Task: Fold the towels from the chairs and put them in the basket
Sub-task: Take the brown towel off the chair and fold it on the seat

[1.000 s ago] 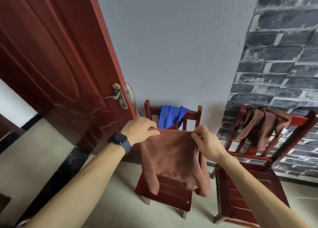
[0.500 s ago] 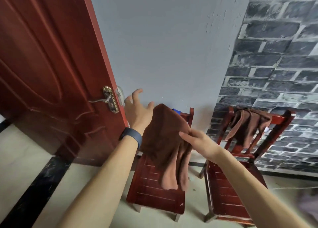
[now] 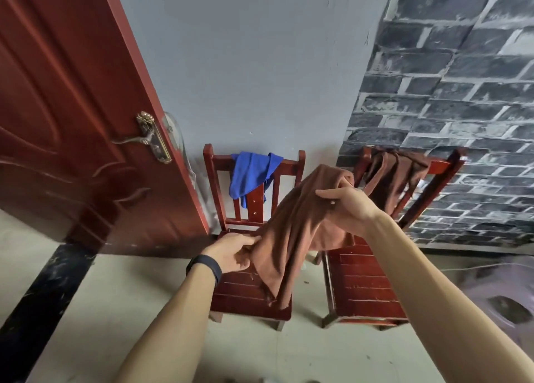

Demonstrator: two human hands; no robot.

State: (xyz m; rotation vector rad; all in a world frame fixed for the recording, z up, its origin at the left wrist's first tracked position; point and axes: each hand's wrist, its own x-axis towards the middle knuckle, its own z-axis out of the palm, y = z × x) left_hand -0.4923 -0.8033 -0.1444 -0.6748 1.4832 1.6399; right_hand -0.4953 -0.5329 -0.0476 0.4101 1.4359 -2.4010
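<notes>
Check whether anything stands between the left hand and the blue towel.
Nothing visible does. The blue towel hangs unobstructed on the chair back above the left hand, which pinches the brown towel. The right hand grips it too.

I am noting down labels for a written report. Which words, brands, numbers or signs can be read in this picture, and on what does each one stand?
No text can be read anywhere.
Wristband: dark, blank face.
Door handle plate: ornament only, no letters.
Blue towel, held brown towel, draped brown towel: no legible label.
</notes>
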